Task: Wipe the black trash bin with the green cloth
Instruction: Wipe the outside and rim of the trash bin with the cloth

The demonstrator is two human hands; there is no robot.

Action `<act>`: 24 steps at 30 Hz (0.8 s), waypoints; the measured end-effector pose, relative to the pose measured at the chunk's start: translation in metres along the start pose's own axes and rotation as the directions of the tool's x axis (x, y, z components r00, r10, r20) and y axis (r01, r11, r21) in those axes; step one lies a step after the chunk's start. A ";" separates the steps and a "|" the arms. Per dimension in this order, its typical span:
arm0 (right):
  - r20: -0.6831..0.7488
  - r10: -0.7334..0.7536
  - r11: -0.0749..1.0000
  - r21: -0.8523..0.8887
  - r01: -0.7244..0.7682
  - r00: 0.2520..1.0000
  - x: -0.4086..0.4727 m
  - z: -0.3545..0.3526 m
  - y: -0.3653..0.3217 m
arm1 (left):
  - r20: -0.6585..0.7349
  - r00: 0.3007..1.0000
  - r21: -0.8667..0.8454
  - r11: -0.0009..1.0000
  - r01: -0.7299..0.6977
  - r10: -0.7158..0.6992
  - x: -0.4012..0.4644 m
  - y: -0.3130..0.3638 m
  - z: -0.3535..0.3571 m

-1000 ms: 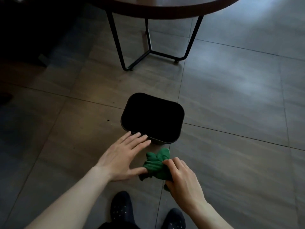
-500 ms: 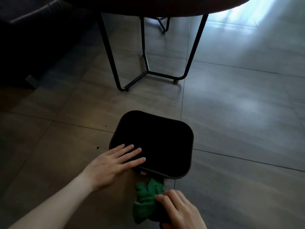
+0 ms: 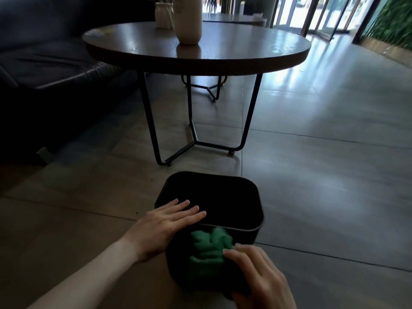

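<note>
The black trash bin (image 3: pixel 225 197) stands on the tiled floor right in front of me, its top dark and squarish with rounded corners. My left hand (image 3: pixel 166 226) lies flat on the bin's near left top corner, fingers spread. My right hand (image 3: pixel 259 277) presses the bunched green cloth (image 3: pixel 208 246) against the bin's near side wall, just below the rim. The lower part of that wall is hidden behind the cloth and my hand.
A round wooden table (image 3: pixel 223 53) on thin black metal legs (image 3: pixel 151 121) stands just beyond the bin, with a pale vase (image 3: pixel 188 21) on it. A dark sofa (image 3: pixel 44 70) fills the left. Open tiled floor spreads to the right.
The view has tilted up, showing the table and sofa. My right hand has brought the cloth up onto the bin's near wall. My left hand has stayed on the bin's top.
</note>
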State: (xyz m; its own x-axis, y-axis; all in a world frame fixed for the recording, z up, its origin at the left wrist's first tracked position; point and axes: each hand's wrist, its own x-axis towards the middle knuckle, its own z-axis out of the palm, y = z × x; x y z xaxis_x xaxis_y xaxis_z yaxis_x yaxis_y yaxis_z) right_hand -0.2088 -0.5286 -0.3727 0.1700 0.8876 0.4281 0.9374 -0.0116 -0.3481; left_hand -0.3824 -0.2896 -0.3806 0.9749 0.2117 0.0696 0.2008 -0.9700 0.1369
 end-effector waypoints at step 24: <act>-0.129 0.109 0.992 -0.043 -0.116 0.986 0.051 0.048 0.050 | -0.261 0.947 0.104 0.970 0.218 -0.185 0.066 -0.025 0.023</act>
State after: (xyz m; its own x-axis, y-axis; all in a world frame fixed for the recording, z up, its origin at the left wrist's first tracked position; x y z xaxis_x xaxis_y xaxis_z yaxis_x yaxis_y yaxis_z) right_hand -0.1683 -0.4622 -0.4082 0.3093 0.8140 0.4916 0.9235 -0.1339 -0.3593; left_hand -0.3209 -0.2541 -0.4019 0.8613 0.4109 0.2988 0.4173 -0.9076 0.0452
